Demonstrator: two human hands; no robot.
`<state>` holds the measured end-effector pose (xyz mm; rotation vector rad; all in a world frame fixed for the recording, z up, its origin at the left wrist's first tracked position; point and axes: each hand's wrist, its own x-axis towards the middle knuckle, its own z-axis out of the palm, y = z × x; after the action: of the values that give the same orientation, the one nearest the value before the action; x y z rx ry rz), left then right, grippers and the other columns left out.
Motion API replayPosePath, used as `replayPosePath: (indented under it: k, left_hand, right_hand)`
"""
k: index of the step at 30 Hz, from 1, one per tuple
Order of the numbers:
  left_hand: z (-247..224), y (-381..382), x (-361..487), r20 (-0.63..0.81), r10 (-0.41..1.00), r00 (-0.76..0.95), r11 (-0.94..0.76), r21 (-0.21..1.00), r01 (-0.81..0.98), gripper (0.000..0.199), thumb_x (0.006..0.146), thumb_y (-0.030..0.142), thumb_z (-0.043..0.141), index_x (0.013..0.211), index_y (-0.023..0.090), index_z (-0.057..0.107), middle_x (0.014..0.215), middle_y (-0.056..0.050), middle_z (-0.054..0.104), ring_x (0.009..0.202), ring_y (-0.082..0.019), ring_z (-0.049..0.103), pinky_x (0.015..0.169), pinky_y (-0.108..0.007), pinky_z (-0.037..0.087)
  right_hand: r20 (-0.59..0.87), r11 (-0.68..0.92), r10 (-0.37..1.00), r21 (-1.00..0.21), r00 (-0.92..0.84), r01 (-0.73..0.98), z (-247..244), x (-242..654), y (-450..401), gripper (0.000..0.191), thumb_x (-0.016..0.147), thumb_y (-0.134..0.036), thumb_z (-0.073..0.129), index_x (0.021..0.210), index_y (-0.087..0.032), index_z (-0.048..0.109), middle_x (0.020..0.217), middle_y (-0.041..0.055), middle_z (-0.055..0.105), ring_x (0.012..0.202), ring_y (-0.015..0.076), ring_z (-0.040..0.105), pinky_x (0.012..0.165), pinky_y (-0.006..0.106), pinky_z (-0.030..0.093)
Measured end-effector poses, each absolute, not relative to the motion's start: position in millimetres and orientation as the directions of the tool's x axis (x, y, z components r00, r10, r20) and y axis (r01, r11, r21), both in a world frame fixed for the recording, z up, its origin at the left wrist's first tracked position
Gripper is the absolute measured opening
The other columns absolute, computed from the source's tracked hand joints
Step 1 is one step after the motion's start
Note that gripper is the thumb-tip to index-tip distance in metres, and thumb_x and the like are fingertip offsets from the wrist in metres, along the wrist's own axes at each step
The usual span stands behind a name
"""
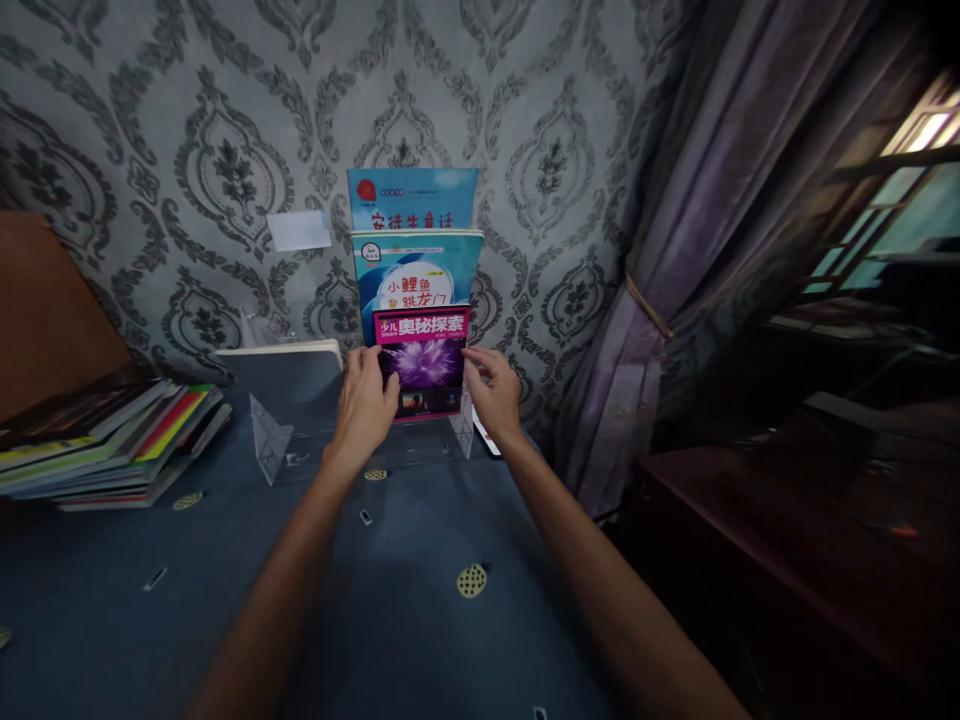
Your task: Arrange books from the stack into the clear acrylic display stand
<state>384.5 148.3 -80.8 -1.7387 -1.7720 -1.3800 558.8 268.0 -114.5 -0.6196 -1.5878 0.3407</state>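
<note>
- My left hand (365, 395) covers the lower left edge of the magenta and purple glossy paperback (424, 362); my right hand (493, 390) pinches its right edge, though how firmly I can't tell.
- That paperback stands upright at the clear, angular plastic book rack (270, 440), in front of two taller books; whether its bottom edge rests there is unclear.
- My right wrist partly hides a flat, white-faced object with a dark rim (486, 436).
- The thick, dark-covered book with pale page edges (281, 385) shows no title I can read; spines in the uneven stack of books (127, 445) are too blurred.
- Blue cloth with yellow dotted fruit prints covers the table (405, 640).
- Readable titles: 奥秘探索 on mine, 小鲤鱼跳龙门 on the teal-blue book (416, 262), 安徒生童话 on the sky-blue book (412, 198).
</note>
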Motion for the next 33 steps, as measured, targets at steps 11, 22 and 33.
replayPosePath:
  k: [11,22,33]
  left_hand:
    - [-75,142,392,0.755,0.617,-0.222,-0.179,0.410,0.894,0.040,0.092,0.017,0.053,0.132,0.016,0.048,0.132,-0.018,0.047,0.131,-0.035,0.050,0.106,-0.055,0.050]
    - [-65,131,405,0.836,0.526,-0.158,-0.084,0.236,0.968,0.040,0.090,0.014,0.056,0.130,0.014,0.050,0.134,-0.020,0.044,0.132,-0.037,0.044,0.107,-0.056,0.048]
    - [-57,123,410,0.874,0.473,-0.106,-0.118,0.182,0.976,0.036,0.090,0.012,0.056,0.125,0.014,0.052,0.128,-0.018,0.045,0.124,-0.033,0.047,0.105,-0.054,0.047]
  right_hand:
    - [0.818,0.804,0.575,-0.564,-0.007,0.189,-113,559,267,0.027,0.089,-0.030,0.057,0.104,-0.023,0.077,0.115,0.0117,0.072,0.110,0.0265,0.065,0.085,0.043,0.057]
    - [0.829,0.814,0.556,-0.558,0.061,0.158,-105,559,263,0.025,0.086,-0.026,0.056,0.097,-0.022,0.078,0.114,0.0119,0.072,0.112,0.0267,0.065,0.085,0.042,0.057]
    - [0.838,0.825,0.542,-0.545,0.064,0.151,-92,564,253,0.024,0.086,-0.022,0.056,0.097,-0.021,0.077,0.116,0.0125,0.069,0.114,0.0266,0.064,0.084,0.041,0.058]
